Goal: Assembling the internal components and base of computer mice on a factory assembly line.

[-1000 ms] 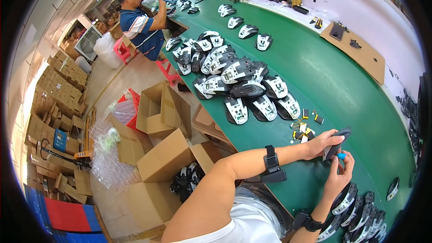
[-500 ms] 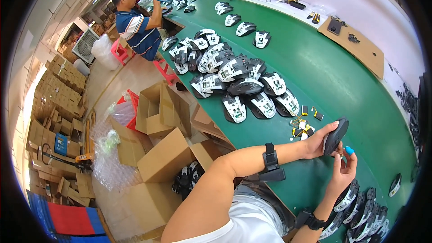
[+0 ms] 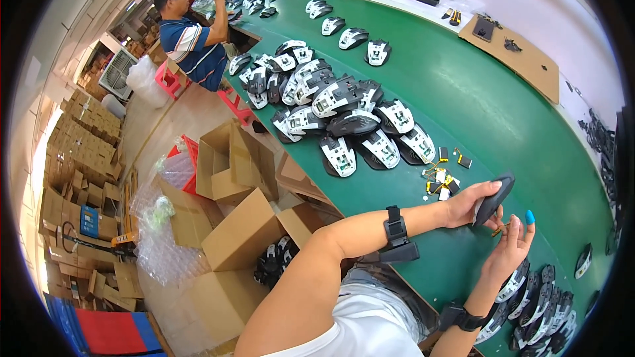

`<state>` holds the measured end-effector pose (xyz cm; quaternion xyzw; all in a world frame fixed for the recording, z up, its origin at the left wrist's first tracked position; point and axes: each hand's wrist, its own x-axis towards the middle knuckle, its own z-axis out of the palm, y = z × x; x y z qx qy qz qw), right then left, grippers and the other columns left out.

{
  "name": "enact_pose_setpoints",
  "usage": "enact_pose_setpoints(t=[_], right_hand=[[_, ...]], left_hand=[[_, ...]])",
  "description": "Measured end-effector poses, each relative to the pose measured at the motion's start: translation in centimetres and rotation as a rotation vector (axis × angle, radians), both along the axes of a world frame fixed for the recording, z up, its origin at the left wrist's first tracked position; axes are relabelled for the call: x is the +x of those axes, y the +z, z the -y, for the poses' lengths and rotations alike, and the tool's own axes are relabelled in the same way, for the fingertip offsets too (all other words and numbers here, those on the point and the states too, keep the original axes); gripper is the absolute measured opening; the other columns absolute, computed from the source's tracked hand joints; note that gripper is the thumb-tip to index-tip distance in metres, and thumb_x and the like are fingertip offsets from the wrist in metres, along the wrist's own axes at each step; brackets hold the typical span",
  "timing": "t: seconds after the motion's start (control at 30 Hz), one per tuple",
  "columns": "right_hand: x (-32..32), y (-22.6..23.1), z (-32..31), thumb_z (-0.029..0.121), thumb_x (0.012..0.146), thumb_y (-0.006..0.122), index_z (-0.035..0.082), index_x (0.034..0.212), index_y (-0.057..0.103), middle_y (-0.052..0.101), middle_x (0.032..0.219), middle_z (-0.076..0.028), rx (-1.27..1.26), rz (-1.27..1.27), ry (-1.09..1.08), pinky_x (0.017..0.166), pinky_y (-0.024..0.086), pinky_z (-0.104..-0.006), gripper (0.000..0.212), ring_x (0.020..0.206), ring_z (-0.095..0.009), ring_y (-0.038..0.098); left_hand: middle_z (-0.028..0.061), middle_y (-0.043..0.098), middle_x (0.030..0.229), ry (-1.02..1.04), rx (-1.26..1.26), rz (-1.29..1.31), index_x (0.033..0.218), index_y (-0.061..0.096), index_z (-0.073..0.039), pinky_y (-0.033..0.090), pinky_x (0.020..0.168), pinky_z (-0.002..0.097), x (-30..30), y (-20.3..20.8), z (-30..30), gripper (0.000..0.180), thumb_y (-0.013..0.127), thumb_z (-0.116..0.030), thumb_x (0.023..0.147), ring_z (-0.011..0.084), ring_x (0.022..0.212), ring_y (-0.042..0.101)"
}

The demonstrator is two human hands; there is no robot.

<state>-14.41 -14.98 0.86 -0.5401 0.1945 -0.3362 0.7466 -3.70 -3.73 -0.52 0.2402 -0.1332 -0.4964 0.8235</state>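
My left hand (image 3: 464, 205) grips a black computer mouse (image 3: 493, 199), tilted on edge above the green bench. Just below its lower end, my right hand (image 3: 510, 251) pinches a small yellowish part (image 3: 501, 229), too small to make out fully; a blue cover sits on one fingertip. Beside my left hand lies a small heap of battery packs (image 3: 442, 182) with yellow tape and thin wires. A large pile of white-and-black mice (image 3: 340, 96), several with their inner boards showing, spreads farther along the bench. More mice (image 3: 539, 304) stand close together near my right forearm.
Several mice (image 3: 354, 38) form a line on the green bench (image 3: 456, 79). A brown board (image 3: 529, 66) holds a dark device near the wall. At left are open cardboard boxes (image 3: 231, 231) and bubble wrap (image 3: 165, 244). A co-worker (image 3: 192, 39) sits at the far end.
My right hand has moved slightly right, away from the mouse, and the yellowish part between its fingers shows more. My left hand still holds the mouse, now turned more edge-on. The whole view has shifted slightly.
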Motion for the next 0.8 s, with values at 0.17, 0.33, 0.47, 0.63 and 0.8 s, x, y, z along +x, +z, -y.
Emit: enact_pose_setpoints(t=[0.17, 0.33, 0.47, 0.63, 0.8], right_hand=[[-0.2, -1.3, 0.7, 0.008, 0.094, 0.058, 0.002, 0.11, 0.055, 0.06, 0.092, -0.004, 0.102, 0.034, 0.139, 0.075, 0.046, -0.024, 0.017, 0.084, -0.01, 0.058], [-0.2, -1.3, 0.9, 0.012, 0.096, 0.056, 0.001, 0.109, 0.059, 0.06, 0.091, -0.003, 0.098, -0.008, 0.113, 0.073, 0.045, -0.0233, 0.017, 0.082, -0.009, 0.057], [0.3, -1.4, 0.2, 0.013, 0.096, 0.056, 0.001, 0.109, 0.06, 0.06, 0.092, -0.002, 0.034, -0.044, 0.089, 0.072, 0.044, -0.022, 0.018, 0.079, -0.007, 0.055], [-0.2, 0.2, -0.8, 0.011, 0.095, 0.056, 0.0, 0.111, 0.06, 0.061, 0.091, -0.001, -0.11, -0.167, 0.015, 0.072, 0.043, -0.0209, 0.02, 0.077, -0.005, 0.051], [-0.6, -0.5, -0.4, 0.01, 0.095, 0.056, 0.0, 0.111, 0.059, 0.063, 0.106, -0.005, -0.173, -0.125, 0.113, 0.074, 0.045, -0.0202, 0.019, 0.085, -0.007, 0.057]], left_hand=[[0.012, 0.061, 0.09, 0.015, 0.005, 0.142, 0.113, 0.044, -0.005, 0.057, 0.075, 0.0341, -0.3, -0.1, -0.2, 0.045, 0.057, -0.043, 0.091, 0.0205, 0.082, 0.065], [0.0119, 0.061, 0.09, 0.029, 0.015, 0.128, 0.115, 0.041, -0.005, 0.057, 0.074, 0.0321, -0.2, 0.1, 0.1, 0.046, 0.057, -0.041, 0.091, 0.0198, 0.081, 0.065], [0.0118, 0.061, 0.092, 0.107, 0.054, 0.107, 0.117, 0.04, -0.005, 0.057, 0.069, 0.0302, -0.2, -0.3, 0.1, 0.046, 0.058, -0.039, 0.091, 0.0201, 0.078, 0.065], [0.0127, 0.061, 0.098, 0.143, 0.099, 0.192, 0.119, 0.04, -0.007, 0.052, 0.056, 0.0255, 0.5, 0.4, -0.7, 0.049, 0.059, -0.041, 0.09, 0.0197, 0.077, 0.065], [0.0149, 0.061, 0.105, 0.102, 0.117, 0.258, 0.125, 0.039, -0.006, 0.051, 0.055, 0.0241, 0.2, 0.7, -0.6, 0.057, 0.061, -0.043, 0.088, 0.0186, 0.077, 0.065]])
